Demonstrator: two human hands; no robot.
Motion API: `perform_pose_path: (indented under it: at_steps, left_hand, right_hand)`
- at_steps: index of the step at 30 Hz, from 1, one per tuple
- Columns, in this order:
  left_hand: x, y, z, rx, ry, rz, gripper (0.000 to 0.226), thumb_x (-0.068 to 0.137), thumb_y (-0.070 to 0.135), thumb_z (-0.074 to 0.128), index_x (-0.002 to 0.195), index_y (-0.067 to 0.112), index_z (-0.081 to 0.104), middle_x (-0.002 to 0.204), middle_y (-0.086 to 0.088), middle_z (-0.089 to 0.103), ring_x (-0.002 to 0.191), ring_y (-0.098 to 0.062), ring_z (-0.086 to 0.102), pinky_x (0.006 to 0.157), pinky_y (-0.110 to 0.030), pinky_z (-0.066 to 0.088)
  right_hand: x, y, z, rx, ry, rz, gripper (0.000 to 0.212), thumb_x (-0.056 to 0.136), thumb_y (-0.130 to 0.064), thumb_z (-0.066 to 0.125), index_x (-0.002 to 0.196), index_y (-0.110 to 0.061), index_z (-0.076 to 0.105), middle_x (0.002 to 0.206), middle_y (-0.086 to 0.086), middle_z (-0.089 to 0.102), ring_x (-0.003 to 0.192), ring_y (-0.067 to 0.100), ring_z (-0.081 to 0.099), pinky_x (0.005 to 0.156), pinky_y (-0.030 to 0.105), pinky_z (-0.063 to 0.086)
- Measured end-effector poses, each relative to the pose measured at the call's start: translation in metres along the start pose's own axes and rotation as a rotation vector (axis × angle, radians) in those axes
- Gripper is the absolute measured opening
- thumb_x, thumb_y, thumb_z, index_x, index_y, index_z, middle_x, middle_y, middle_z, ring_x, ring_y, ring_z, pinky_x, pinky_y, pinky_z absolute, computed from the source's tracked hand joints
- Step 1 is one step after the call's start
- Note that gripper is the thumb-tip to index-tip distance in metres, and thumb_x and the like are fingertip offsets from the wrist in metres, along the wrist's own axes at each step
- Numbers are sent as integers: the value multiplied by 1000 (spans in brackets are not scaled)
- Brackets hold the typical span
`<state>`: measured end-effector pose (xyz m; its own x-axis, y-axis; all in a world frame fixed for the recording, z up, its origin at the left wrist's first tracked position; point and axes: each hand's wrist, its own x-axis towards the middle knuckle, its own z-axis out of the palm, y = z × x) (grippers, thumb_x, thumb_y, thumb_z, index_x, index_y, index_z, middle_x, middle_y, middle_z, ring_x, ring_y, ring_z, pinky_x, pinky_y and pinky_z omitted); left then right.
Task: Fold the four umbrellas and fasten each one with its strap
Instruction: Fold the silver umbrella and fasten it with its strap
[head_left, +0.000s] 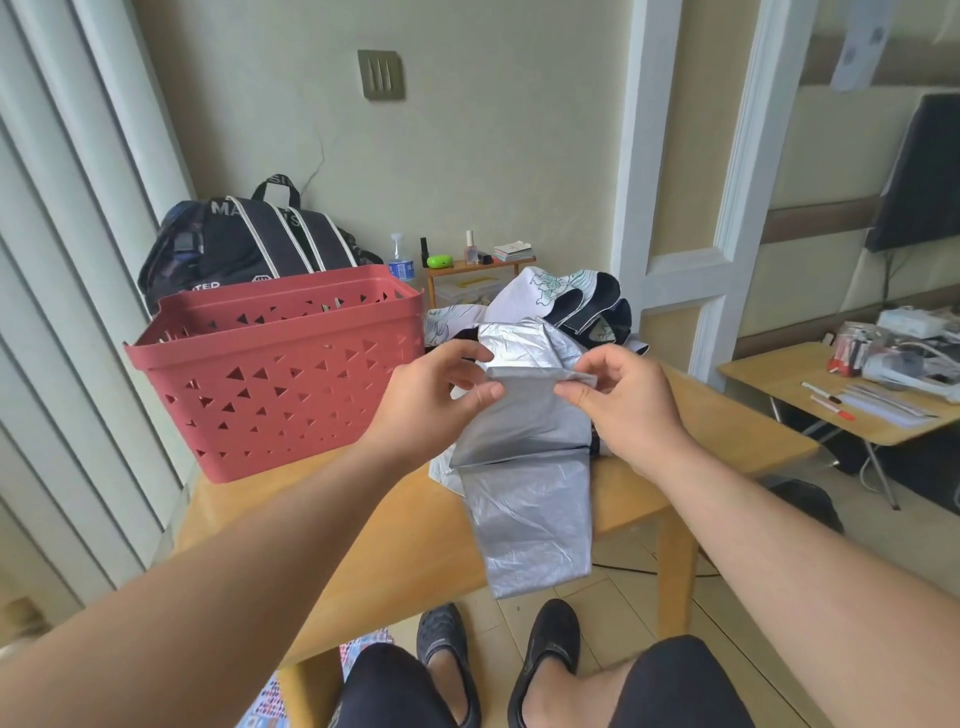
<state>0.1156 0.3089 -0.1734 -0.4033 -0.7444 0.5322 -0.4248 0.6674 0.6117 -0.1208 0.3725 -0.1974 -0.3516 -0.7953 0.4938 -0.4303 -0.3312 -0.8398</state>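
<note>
The left hand (441, 387) and the right hand (615, 395) each pinch the top edge of the silver umbrella (524, 467). They hold it up over the desk (363, 519), and its cloth hangs down past the desk's front edge. More umbrella cloth (566, 299) lies in a heap just behind, beside the red basket (280, 374). I think the slick cloth could slip from the fingers and the neat folds could fall open. I cannot see the strap, so it may be tucked inside and hard to find.
</note>
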Motion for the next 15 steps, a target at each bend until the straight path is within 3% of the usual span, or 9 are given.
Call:
perform_pose_path:
  at_steps: [4, 8, 11, 13, 15]
  left_hand:
    - [-3, 9, 3, -2, -9, 52, 33, 86, 43, 83, 114, 33, 71, 100, 23, 71, 97, 10, 63, 80, -8, 45]
    - [-10, 13, 4, 16, -18, 101, 11, 94, 41, 76, 96, 31, 77, 80, 22, 68, 74, 7, 57, 67, -17, 38]
    - [-21, 5, 4, 21, -55, 79, 29, 90, 58, 71, 103, 33, 76, 93, 19, 73, 87, 5, 63, 72, -20, 44]
    - [-28, -3, 5, 74, -148, 102, 50, 79, 70, 74, 117, 38, 70, 108, 19, 72, 103, 2, 63, 86, -20, 47]
    - [-34, -13, 8, 189, -256, 138, 70, 73, 65, 84, 132, 37, 60, 119, 17, 68, 108, -4, 59, 93, -22, 45]
  right_hand:
    - [-3, 1, 3, -8, -35, 7, 19, 78, -19, 91, 84, -23, 73, 81, 1, 75, 72, 15, 63, 75, 39, 56]
    - [-14, -3, -2, -39, -97, -31, 21, 77, -20, 92, 87, -30, 76, 88, -6, 75, 83, 25, 70, 80, 43, 59]
    - [-25, -1, -9, -127, -153, -97, 22, 78, -14, 90, 85, -30, 77, 94, -9, 73, 90, 19, 69, 86, 47, 57]
    - [-33, 3, -13, -157, -196, -100, 19, 78, -13, 90, 82, -28, 78, 93, -9, 73, 91, 14, 69, 88, 46, 56]
    - [-43, 6, -15, -191, -224, -50, 16, 78, -20, 90, 80, -32, 79, 88, -9, 75, 88, 16, 70, 86, 46, 58]
